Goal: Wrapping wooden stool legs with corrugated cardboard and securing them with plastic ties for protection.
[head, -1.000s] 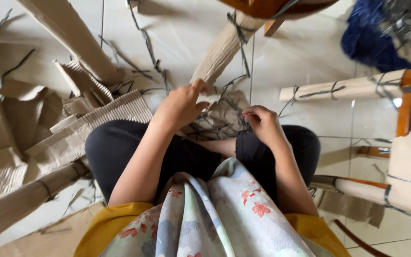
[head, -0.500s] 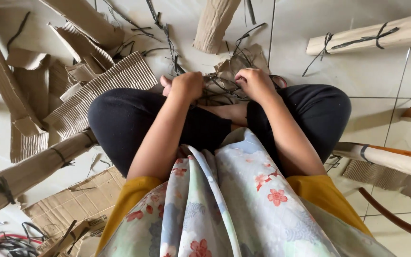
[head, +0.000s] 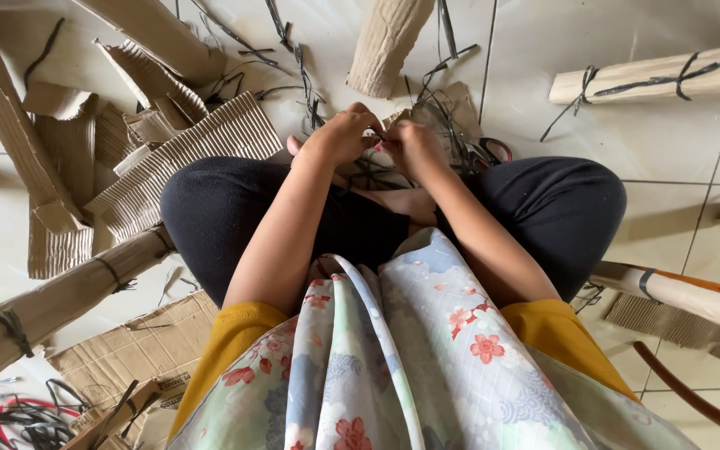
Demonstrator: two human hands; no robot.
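Observation:
I sit cross-legged on a tiled floor in black trousers. My left hand (head: pixel 342 133) and my right hand (head: pixel 414 146) meet in front of my shins, fingertips together on a tangle of thin black strips (head: pixel 381 171) lying over a scrap of brown cardboard (head: pixel 452 108). Both hands pinch at the strips; what exactly each finger grips is hidden by the knuckles. Scissors with red handles (head: pixel 493 150) lie just right of my right hand.
Corrugated cardboard pieces (head: pixel 185 150) litter the left. Cardboard-wrapped poles tied with black strips lie at the left (head: pixel 52 300), top centre (head: pixel 385 37) and top right (head: pixel 660 75). A wooden leg (head: pixel 693 296) juts in at right. Loose black strips (head: pixel 18 417) pile at bottom left.
My hands have drawn closer together until the fingertips meet over the strips. The view has tilted down and shifted, so the poles sit higher in the picture.

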